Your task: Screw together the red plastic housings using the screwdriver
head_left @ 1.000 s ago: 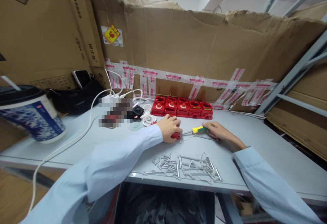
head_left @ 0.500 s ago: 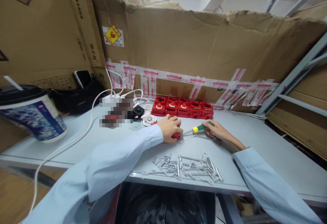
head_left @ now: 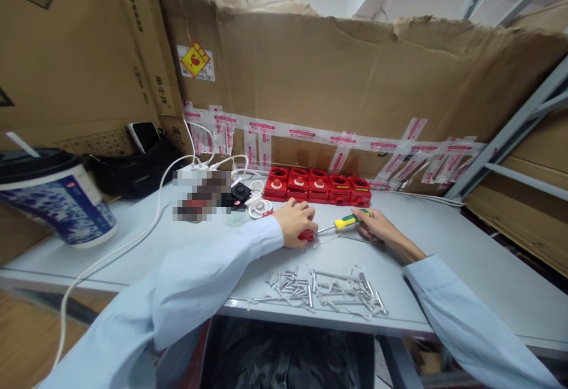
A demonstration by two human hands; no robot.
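Observation:
My left hand is closed over a small red part on the table, and most of that part is hidden under the fingers. My right hand grips the green and yellow handle of a screwdriver. The screwdriver's shaft points left and its tip meets the side of the red part. Beneath the right hand lies a thin metal rod with a pale string. Closer to the table's front edge are a pile of short metal pins and several longer metal rods with strings.
Behind the hands stands a row of red housings against a cardboard wall. White cables and a small black device lie to their left. A large lidded cup stands at the table's left end, near a black bag.
The screwdriver's handle has turned about its length, with more yellow showing now. My left hand and the red part have stayed in place.

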